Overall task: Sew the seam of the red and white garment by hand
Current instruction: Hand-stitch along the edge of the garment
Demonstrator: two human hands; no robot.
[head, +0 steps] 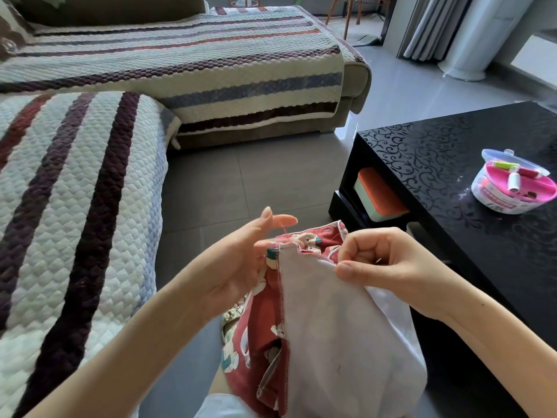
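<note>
The red and white garment (319, 321) hangs over my lap, its white inner side facing me and a red-stitched seam running down it. My left hand (241, 260) supports the garment's upper left edge with the palm, fingers straight and spread, and a red thread (283, 229) runs across its fingertips. My right hand (382, 260) has its fingers curled at the garment's top edge, pinching the fabric together with a thin needle (379, 260) that glints between the fingers.
A black patterned coffee table (452, 164) stands to the right, bearing a round sewing kit (512, 188) with thread spools. An orange and green box (381, 196) sits on its lower shelf. A striped quilted sofa (90, 182) fills the left; grey tiled floor (256, 176) lies between.
</note>
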